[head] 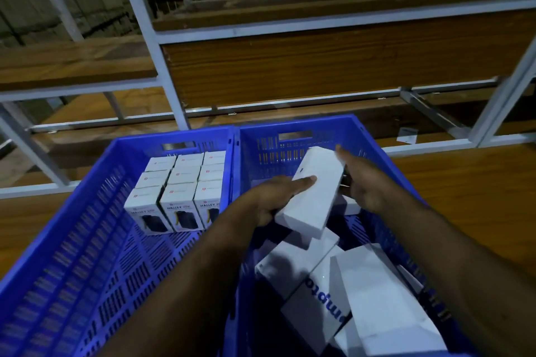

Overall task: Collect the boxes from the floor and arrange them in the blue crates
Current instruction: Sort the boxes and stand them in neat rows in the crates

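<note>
2 blue crates [87, 240], 9 upright printed boxes [179, 182] (3 rows), 2 hands [272, 200].

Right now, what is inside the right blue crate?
The right blue crate holds loose white boxes in a pile. Both hands hold another white box above them. Its floor is mostly covered.

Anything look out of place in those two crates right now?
Yes. The loose white boxes in the right crate lie jumbled and tilted over one another, while the boxes in the left crate stand upright in tidy rows. Both hands hold one white box tilted above the pile.
</note>
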{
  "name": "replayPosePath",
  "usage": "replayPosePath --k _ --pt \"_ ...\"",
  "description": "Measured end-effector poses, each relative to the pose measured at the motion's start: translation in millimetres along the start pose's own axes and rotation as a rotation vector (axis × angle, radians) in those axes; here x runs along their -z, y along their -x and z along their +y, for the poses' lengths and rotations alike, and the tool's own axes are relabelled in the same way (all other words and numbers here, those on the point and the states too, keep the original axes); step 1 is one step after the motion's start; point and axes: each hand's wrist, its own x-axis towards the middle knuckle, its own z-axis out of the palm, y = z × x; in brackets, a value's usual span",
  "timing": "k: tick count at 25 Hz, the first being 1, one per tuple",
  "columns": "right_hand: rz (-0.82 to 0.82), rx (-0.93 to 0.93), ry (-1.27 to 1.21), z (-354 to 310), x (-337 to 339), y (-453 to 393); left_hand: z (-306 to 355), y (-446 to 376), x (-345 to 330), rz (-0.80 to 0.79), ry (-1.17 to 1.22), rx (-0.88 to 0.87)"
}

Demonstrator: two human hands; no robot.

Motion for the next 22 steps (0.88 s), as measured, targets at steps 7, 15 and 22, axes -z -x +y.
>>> replayPosePath --k 7,15,22 --pt "-0.187 0.026 -0.192 -3 -7 10 6 0 11 -0.063 0.436 0.007" --pt "-0.043 0.079 -0.193 -5 4 2 5 0 13 0.197 0.318 -0.054" --pt "0.064 0.055 -0.502 -3 7 -1 10 4 15 0.111 0.798 -0.111"
